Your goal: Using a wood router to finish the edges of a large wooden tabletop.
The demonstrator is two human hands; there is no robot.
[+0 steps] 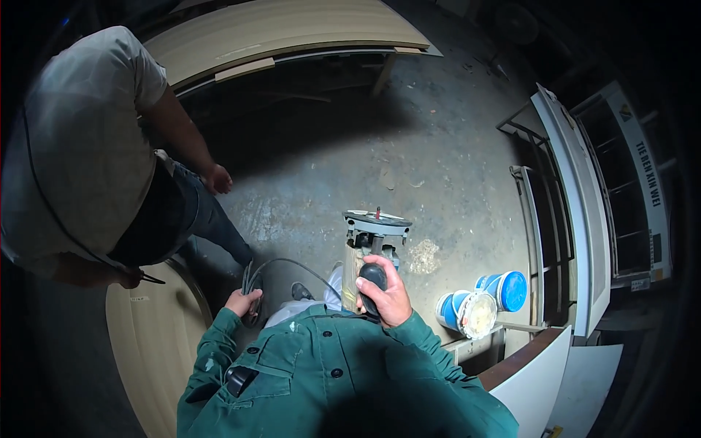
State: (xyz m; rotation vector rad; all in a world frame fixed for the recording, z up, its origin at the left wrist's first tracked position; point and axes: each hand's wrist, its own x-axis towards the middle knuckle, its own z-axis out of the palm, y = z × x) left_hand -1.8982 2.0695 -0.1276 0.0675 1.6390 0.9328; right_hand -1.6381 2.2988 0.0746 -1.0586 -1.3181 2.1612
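Green jacket [292,376] lies nearest; right hand [395,301] wraps its fingers round the power tool [351,274], its long axis running forward; left hand [239,302] grips looped cable [247,281].

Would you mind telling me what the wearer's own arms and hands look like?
Both arms are in long, dark-green sleeves reaching about to the wrists, creased, matching the dark-green jacket with its black buttons. The left sleeve has whitish smudges. The left hand and right hand are bare, with no gloves visible.
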